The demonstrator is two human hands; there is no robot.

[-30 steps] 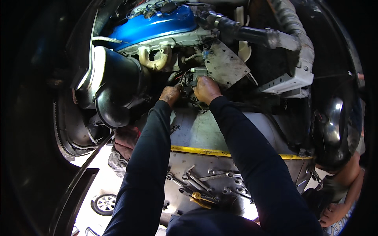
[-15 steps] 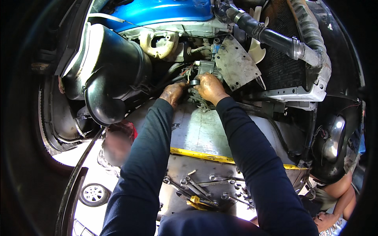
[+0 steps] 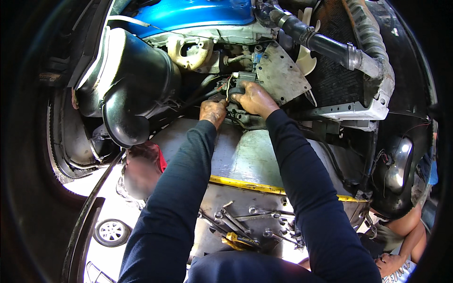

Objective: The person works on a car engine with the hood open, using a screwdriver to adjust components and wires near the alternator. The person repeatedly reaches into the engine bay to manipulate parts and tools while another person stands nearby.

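Item: dark round part [image 3: 235,91], held low on the far side of the silver panel [image 3: 247,151], near and left of the perforated metal plate [image 3: 285,75]. Right hand [image 3: 258,99]: thumb and fingers closed around that part, wrist angled in from the right. Left hand [image 3: 213,112]: fingers curled at the thin wires [image 3: 228,88], just left of the part; whether they grip anything, cannot tell. Latest change: the right hand has turned, its fingers now pointing more to the left, and the left hand has edged rightward beside it — judged a shift of grip, the part not let go and the handling unfinished. Against the frame half a second ago: the part sits slightly farther off, more of the metalwork below the right hand is exposed, and the two sleeves lie a little to the right. Unaltered: blue engine cover [image 3: 193,19] at far left, black canister [image 3: 141,70] at left, wrenches [image 3: 229,220] and yellow-handled pliers [image 3: 241,239] on the near side, past the yellow strip [image 3: 250,184].
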